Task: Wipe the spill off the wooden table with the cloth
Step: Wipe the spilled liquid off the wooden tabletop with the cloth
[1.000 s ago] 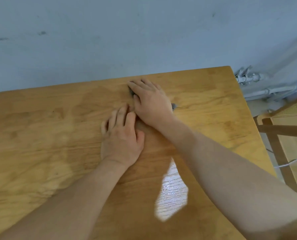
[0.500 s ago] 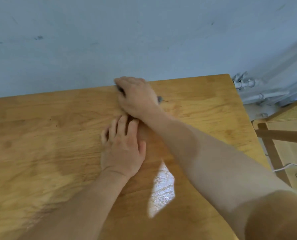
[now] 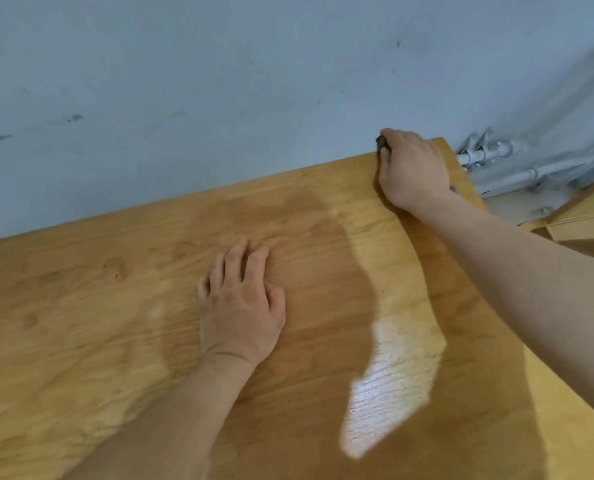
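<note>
My right hand (image 3: 411, 169) is at the far right corner of the wooden table (image 3: 81, 323), against the wall. It covers a dark cloth (image 3: 381, 143), of which only a small edge shows at the fingertips, and the fingers curl over it. My left hand (image 3: 241, 303) lies flat on the middle of the table, fingers straight and spread, holding nothing. A darker damp-looking patch (image 3: 288, 216) spreads across the wood between the two hands. A bright glossy reflection (image 3: 389, 386) shines on the wood nearer to me.
A pale blue-grey wall (image 3: 254, 81) runs right along the table's far edge. White pipes and fittings (image 3: 489, 157) sit beyond the right corner. A wooden piece of furniture (image 3: 586, 216) stands to the right of the table.
My right hand has slid with the cloth from the middle of the far edge out to the far right corner. My left hand stays pressed flat in place.
</note>
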`<state>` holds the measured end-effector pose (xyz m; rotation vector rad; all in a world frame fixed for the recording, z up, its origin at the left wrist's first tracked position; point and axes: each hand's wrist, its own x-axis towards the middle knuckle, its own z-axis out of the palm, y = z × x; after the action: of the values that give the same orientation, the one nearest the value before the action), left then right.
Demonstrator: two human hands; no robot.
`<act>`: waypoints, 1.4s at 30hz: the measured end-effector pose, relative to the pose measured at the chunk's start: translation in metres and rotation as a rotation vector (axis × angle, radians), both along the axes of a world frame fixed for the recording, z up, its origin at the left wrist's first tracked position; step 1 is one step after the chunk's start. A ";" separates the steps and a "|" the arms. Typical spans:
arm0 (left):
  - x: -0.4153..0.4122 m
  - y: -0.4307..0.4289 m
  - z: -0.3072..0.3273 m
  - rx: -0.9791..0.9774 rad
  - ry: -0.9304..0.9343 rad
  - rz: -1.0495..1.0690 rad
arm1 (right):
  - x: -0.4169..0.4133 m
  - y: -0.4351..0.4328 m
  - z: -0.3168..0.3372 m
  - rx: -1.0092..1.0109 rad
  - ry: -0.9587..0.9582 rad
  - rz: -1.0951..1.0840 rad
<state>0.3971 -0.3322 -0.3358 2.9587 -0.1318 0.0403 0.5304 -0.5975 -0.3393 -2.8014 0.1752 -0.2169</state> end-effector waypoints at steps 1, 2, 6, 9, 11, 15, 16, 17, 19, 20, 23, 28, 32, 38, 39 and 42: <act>-0.001 -0.001 0.000 -0.002 -0.011 0.002 | 0.002 -0.008 -0.001 -0.023 0.025 -0.037; -0.001 -0.001 -0.001 -0.008 -0.023 0.005 | 0.003 -0.012 -0.002 -0.038 0.041 -0.071; -0.004 0.000 -0.002 -0.024 -0.034 0.018 | -0.003 -0.008 -0.012 -0.043 0.030 -0.176; -0.005 -0.002 0.000 -0.028 -0.027 0.004 | -0.046 -0.006 -0.009 -0.025 0.011 -0.152; -0.007 -0.004 0.001 -0.019 -0.005 0.007 | -0.093 -0.001 -0.004 -0.015 0.012 -0.077; -0.019 -0.023 0.007 -0.043 0.054 0.120 | -0.150 -0.005 0.002 -0.034 0.071 0.105; -0.022 -0.037 0.009 -0.063 0.071 0.095 | -0.147 -0.009 0.003 -0.036 0.077 0.128; -0.027 -0.055 0.009 -0.073 0.093 0.013 | -0.138 -0.014 0.002 -0.032 0.074 0.129; -0.034 -0.094 0.006 -0.070 0.128 -0.162 | -0.112 -0.019 0.001 -0.012 0.036 0.091; -0.036 -0.108 0.005 -0.055 0.132 -0.194 | -0.097 -0.021 -0.001 -0.008 0.015 0.061; -0.033 -0.126 0.001 -0.006 0.104 -0.172 | -0.048 -0.030 -0.006 -0.025 -0.025 -0.008; -0.030 -0.124 0.001 0.000 0.109 -0.156 | 0.003 -0.034 -0.002 0.002 0.049 -0.092; -0.036 -0.123 0.003 0.007 0.097 -0.174 | -0.048 -0.042 -0.003 0.004 0.066 -0.147; -0.032 -0.123 0.005 0.006 0.105 -0.168 | -0.078 -0.049 0.006 0.058 0.109 -0.235; -0.032 -0.123 0.005 0.008 0.105 -0.169 | -0.064 -0.049 0.008 0.081 0.128 -0.263; -0.031 -0.123 0.003 0.028 0.098 -0.166 | -0.017 -0.047 0.011 0.107 0.153 -0.298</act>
<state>0.3659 -0.4555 -0.3325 2.9591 -0.3662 -0.1297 0.5137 -0.6440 -0.3285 -2.6741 0.6224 -0.0592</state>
